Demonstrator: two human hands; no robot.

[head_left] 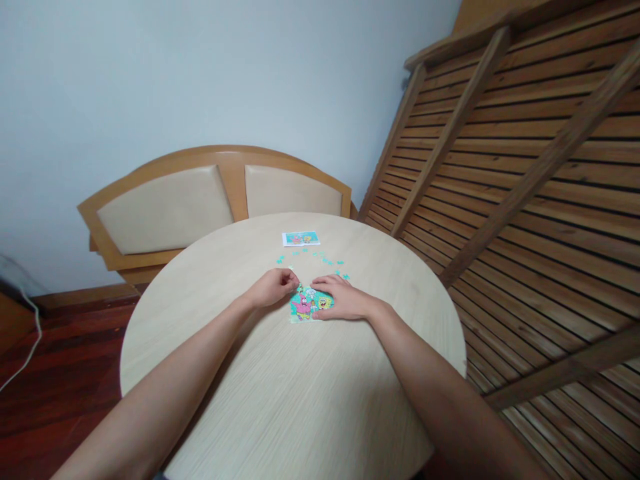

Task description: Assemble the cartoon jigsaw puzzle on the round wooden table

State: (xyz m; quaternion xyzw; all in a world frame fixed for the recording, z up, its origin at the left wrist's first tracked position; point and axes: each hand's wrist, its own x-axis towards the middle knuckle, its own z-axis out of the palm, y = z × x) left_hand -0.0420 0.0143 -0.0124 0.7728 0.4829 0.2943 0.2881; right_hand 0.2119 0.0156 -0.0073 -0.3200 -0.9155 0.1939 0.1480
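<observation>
A partly assembled jigsaw puzzle (pixel 303 307) lies flat on the table, with a pink starfish character and a yellow sponge character on teal. My left hand (pixel 274 288) is closed in a pinch at the puzzle's upper left edge, on what looks like a small puzzle piece (pixel 300 287), mostly hidden by the fingertips. Over the puzzle's right side, my right hand (pixel 345 299) rests with thumb and fingers apart, covering that edge. Loose teal puzzle pieces (pixel 327 262) lie scattered in an arc beyond both hands.
A picture card (pixel 301 239) with the same characters lies toward the far edge of the round pale table (pixel 240 400). Behind the table stands a padded wooden headboard (pixel 167 207) against the wall. A slatted wooden frame (pixel 500 167) leans on the right. A white cable (pixel 36 333) hangs at left.
</observation>
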